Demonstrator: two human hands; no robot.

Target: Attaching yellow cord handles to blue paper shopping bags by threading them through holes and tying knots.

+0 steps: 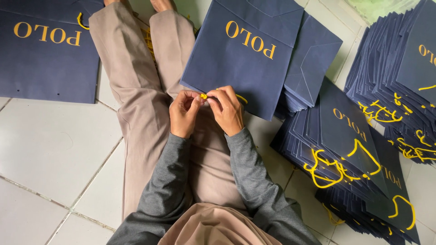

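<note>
Yellow cord: thin, smooth, knotted end pinched between the fingertips of both hands, at the near edge of a navy paper bag; a short length trails right past the knuckles.

Navy paper bag: flat, matte, gold lettering, lying across the person's lap and right leg, its near edge at the hands, its far edge out of frame.

Left hand: palm turned inward, thumb and forefinger closed on the cord, other fingers curled.

Right hand: back upward, fingers bunched together on the same cord, touching the left fingertips.

Grey sleeves: soft knit, elbows bent, forearms converging.

Beige trousers: legs stretched forward over white floor tiles; open tile lies to the left.

Folded bags: a small pile without cords, just right of the lap bag.

Corded bag stack: fanned, yellow loops showing, crowding the right side.

Second corded stack: far right.

Single flat bag: upper left, beside the left leg
</note>
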